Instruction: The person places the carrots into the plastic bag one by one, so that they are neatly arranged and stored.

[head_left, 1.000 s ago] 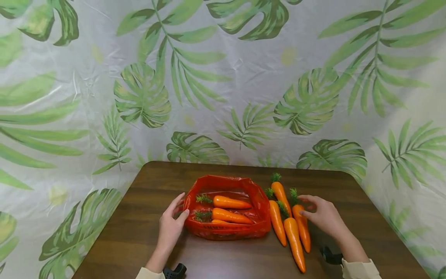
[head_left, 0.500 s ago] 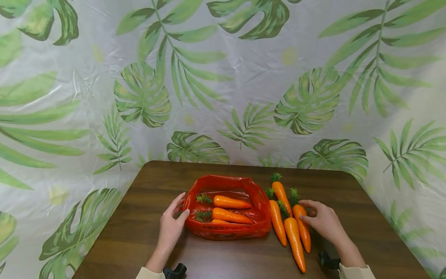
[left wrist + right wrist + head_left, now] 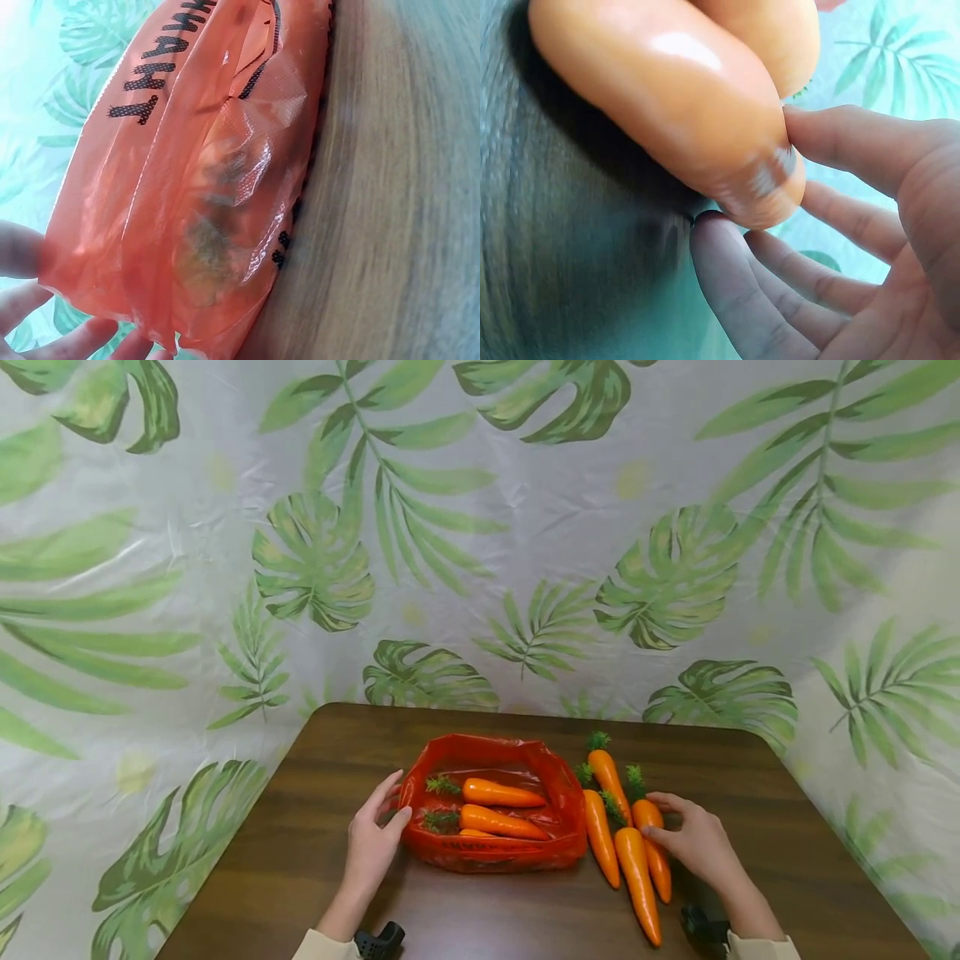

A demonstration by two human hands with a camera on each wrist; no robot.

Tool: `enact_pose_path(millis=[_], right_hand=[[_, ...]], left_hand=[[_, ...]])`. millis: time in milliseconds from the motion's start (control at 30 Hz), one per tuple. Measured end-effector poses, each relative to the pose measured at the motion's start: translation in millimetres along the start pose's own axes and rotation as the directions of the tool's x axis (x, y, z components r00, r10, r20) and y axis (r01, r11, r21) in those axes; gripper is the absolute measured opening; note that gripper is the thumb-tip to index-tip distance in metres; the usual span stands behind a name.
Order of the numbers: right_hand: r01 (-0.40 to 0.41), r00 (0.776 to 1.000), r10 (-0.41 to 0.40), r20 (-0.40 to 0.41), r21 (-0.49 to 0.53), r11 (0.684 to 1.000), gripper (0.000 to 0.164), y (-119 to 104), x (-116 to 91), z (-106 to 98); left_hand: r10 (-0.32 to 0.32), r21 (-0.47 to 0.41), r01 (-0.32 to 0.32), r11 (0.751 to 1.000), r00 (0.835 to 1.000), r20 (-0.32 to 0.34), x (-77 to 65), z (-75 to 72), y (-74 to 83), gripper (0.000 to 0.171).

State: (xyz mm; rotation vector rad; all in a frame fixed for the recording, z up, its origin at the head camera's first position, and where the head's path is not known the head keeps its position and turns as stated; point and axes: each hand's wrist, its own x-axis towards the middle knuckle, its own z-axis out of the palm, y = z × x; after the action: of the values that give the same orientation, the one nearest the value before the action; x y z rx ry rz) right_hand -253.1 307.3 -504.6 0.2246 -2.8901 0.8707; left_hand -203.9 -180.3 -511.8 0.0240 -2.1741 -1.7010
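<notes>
A red plastic bag (image 3: 517,857) lies with its mouth open, two orange carrots (image 3: 502,792) showing whole inside and a third partly hidden by the front wall. My left hand (image 3: 370,847) holds the bag's left end, thumb at the rim and fingers round the outside. Dark lettering marks the bag (image 3: 150,187) in the left wrist view. To the right of the bag, my right hand (image 3: 697,842) grips the rightmost loose carrot (image 3: 657,864) near its leafy top. In the right wrist view the thumb presses one side of this carrot (image 3: 660,97), fingers curled at its other side.
Three more loose carrots lie close together: one at the back (image 3: 607,777), one beside the bag (image 3: 600,843) and one in front (image 3: 637,885). All rest on a dark wooden table (image 3: 480,918). Behind it hangs a leaf-patterned sheet (image 3: 517,527).
My right hand has come in slightly to the left, and its thumb and fingers have closed onto the rightmost carrot. The left hand stays at the bag.
</notes>
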Motion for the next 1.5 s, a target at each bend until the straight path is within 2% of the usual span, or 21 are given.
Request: enact_pose_path(millis=[167, 400, 633, 867, 933, 1100, 1167, 1367, 1500], right_hand=[[-0.006, 1.0, 0.006, 0.01, -0.003, 1.0, 0.06, -3.4, -0.1, 5.5], [-0.055, 0.997, 0.054, 0.062, 0.018, 0.998, 0.061, -2.4, -5.1, 7.7], [-0.079, 0.994, 0.073, 0.075, 0.071, 0.994, 0.059, -6.5, 1.4, 1.6], [-0.079, 0.995, 0.075, 0.07, 0.069, 0.994, 0.056, -6.4, 2.7, -1.2], [-0.084, 0.994, 0.078, 0.075, 0.08, 0.993, 0.057, -5.9, 2.6, -1.9], [-0.07, 0.995, 0.064, 0.076, 0.079, 0.994, 0.058, -5.6, 2.3, -5.8], [-0.063, 0.995, 0.057, 0.08, 0.068, 0.996, 0.058, -5.6, 2.4, -7.2], [-0.09, 0.991, 0.082, 0.103, 0.075, 0.993, 0.058, -1.9, 0.5, -4.7], [-0.102, 0.99, 0.092, 0.104, 0.095, 0.99, 0.059, -0.1, -2.7, -4.6]], left_hand=[[-0.016, 0.022, 0.016, 1.0, 1.0, -0.008, -5.3, -2.2, -2.1, 0.055], [-0.035, 0.009, 0.035, 0.999, 0.999, 0.002, -10.0, -2.5, -3.5, 0.055], [-0.007, -0.003, 0.007, 1.0, 1.0, 0.001, -6.3, -3.1, 1.6, 0.053], [-0.023, 0.006, 0.023, 1.0, 1.0, 0.001, -3.3, -3.4, 5.5, 0.053], [-0.025, 0.013, 0.026, 1.0, 1.0, -0.001, -3.7, -2.9, 10.3, 0.053], [-0.009, 0.022, 0.009, 1.0, 1.0, 0.002, -7.3, -2.6, 36.8, 0.051], [-0.004, 0.028, 0.004, 1.0, 1.0, 0.003, -5.4, -2.0, 34.0, 0.051], [-0.012, 0.012, 0.012, 1.0, 1.0, 0.001, 0.9, -0.1, 2.0, 0.053], [-0.044, 0.019, 0.044, 0.999, 0.999, -0.001, -2.4, 1.6, 5.3, 0.053]])
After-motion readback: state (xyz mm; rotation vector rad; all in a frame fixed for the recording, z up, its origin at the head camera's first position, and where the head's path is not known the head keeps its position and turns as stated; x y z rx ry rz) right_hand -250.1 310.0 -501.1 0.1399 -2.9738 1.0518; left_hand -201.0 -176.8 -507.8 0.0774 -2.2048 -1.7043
